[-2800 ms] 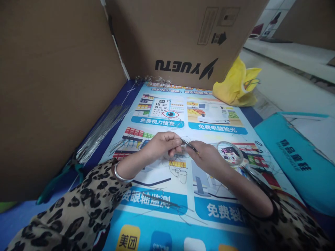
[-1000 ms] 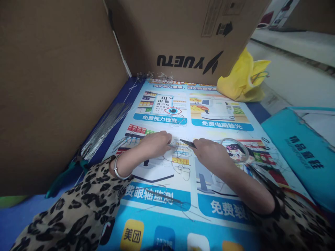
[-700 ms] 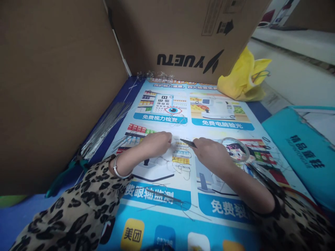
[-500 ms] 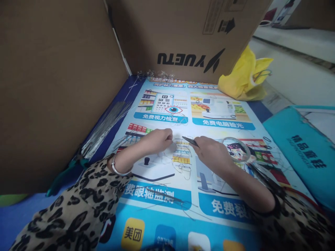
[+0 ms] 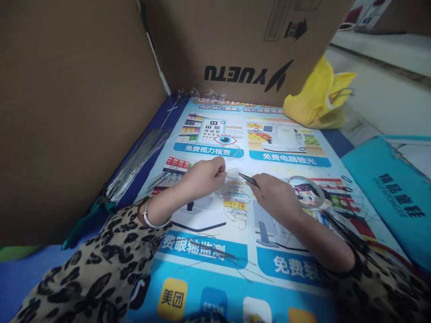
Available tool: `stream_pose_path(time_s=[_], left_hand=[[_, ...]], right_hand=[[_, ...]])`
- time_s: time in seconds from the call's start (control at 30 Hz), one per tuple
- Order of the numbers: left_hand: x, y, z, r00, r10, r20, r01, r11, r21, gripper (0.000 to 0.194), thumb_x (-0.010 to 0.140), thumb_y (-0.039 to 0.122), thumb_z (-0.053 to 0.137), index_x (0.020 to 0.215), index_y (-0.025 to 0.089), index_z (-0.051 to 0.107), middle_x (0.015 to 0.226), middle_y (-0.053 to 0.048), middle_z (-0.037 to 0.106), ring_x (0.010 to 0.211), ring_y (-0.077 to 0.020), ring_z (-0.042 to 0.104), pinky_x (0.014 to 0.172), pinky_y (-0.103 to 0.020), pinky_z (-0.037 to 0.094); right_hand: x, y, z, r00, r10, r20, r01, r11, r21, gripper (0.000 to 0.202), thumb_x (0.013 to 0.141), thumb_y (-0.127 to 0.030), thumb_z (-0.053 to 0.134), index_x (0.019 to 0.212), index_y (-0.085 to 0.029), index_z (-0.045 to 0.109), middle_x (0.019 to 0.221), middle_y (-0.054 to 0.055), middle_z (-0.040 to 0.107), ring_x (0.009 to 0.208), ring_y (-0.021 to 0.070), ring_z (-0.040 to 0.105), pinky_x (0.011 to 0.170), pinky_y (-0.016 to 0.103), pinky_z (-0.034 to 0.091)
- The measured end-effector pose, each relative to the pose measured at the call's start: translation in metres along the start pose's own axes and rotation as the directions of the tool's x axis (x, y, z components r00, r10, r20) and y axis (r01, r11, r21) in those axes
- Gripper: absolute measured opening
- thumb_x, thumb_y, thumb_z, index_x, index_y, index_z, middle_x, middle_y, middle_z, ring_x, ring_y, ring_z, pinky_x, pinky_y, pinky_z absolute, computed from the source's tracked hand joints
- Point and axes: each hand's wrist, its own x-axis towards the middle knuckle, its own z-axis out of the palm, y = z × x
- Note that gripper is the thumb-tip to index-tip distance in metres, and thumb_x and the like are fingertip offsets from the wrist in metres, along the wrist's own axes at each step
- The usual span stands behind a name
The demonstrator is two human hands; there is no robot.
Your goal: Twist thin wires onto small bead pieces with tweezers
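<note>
My left hand (image 5: pixel 209 177) is closed in a pinch, with a thin wire (image 5: pixel 232 170) bowing out from its fingertips. In my right hand (image 5: pixel 278 195) are needle-nose pliers (image 5: pixel 249 180), most of them hidden by the fingers; their dark pointed jaws reach the wire's far side. Whether the jaws grip the wire is too fine to tell. Both hands are just above a printed poster (image 5: pixel 215 273), facing each other with a small gap. Several bent wire pieces (image 5: pixel 240 220) lie beneath that gap. Darker cut wires (image 5: pixel 215 255) are scattered nearer to me.
Straight wires (image 5: pixel 139 159) and green-handled pliers (image 5: pixel 85 222) lie on the left, beside a cardboard box (image 5: pixel 249 40) that walls the back and left. A clear ring-shaped roll (image 5: pixel 322 197) and a dark tool (image 5: pixel 343 229) lie right, near a teal box (image 5: pixel 384 179) and yellow bag (image 5: pixel 311 101).
The pliers' tips have turned slightly and come to the wire between my hands. My left hand has shifted a little up and to the right. The view has moved slightly.
</note>
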Motion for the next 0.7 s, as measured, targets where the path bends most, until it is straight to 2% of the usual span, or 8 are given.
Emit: stream_pose_path(time_s=[0.1, 0.23, 0.33, 0.57, 0.7], left_hand=[[0.001, 0.0, 0.002, 0.999, -0.018, 0.029, 0.02, 0.996, -0.085, 0.007, 0.08, 0.025, 0.048, 0.076, 0.019, 0.05, 0.063, 0.001, 0.06, 0.057, -0.0122, 0.053, 0.052, -0.024, 0.031], [0.001, -0.002, 0.007, 0.986, -0.018, 0.167, 0.065, 0.957, -0.281, 0.009, 0.081, 0.027, 0.046, 0.078, 0.019, 0.048, 0.062, 0.002, 0.06, 0.051, -0.0099, 0.055, 0.051, -0.022, 0.035], [0.0, -0.002, 0.009, 0.972, 0.0, 0.233, 0.083, 0.934, -0.348, 0.009, 0.081, 0.028, 0.046, 0.079, 0.019, 0.048, 0.06, 0.002, 0.061, 0.051, -0.0096, 0.057, 0.052, -0.021, 0.037], [0.001, -0.003, 0.01, 0.971, 0.009, 0.238, 0.085, 0.92, -0.383, 0.011, 0.081, 0.029, 0.046, 0.078, 0.019, 0.047, 0.064, 0.002, 0.062, 0.05, -0.0087, 0.057, 0.052, -0.02, 0.039], [0.001, -0.002, 0.011, 0.974, -0.002, 0.228, 0.089, 0.924, -0.372, 0.01, 0.081, 0.029, 0.046, 0.078, 0.019, 0.047, 0.062, 0.003, 0.061, 0.05, -0.0093, 0.058, 0.051, -0.021, 0.039]], right_hand=[[0.0, 0.001, -0.001, 1.0, 0.002, -0.019, -0.003, 1.0, -0.007, 0.023, 0.09, -0.033, 0.038, 0.09, -0.019, 0.056, 0.085, 0.004, 0.063, 0.076, 0.0177, 0.058, 0.056, 0.027, 0.028], [-0.001, 0.004, -0.001, 0.998, -0.021, -0.057, 0.016, 0.996, -0.085, 0.022, 0.089, -0.029, 0.038, 0.087, -0.018, 0.057, 0.082, 0.005, 0.062, 0.073, 0.0184, 0.057, 0.056, 0.028, 0.027], [-0.001, 0.007, 0.001, 0.994, -0.058, -0.098, 0.043, 0.987, -0.152, 0.021, 0.089, -0.026, 0.037, 0.083, -0.018, 0.056, 0.079, 0.006, 0.062, 0.073, 0.0185, 0.056, 0.057, 0.029, 0.026], [-0.001, 0.01, 0.003, 0.98, -0.149, -0.132, 0.115, 0.965, -0.236, 0.016, 0.086, -0.021, 0.041, 0.08, -0.017, 0.056, 0.074, 0.006, 0.059, 0.069, 0.0181, 0.053, 0.059, 0.03, 0.025], [-0.001, 0.01, 0.004, 0.974, -0.175, -0.14, 0.141, 0.964, -0.225, 0.013, 0.085, -0.02, 0.044, 0.08, -0.017, 0.055, 0.074, 0.005, 0.059, 0.069, 0.0174, 0.053, 0.059, 0.029, 0.025]])
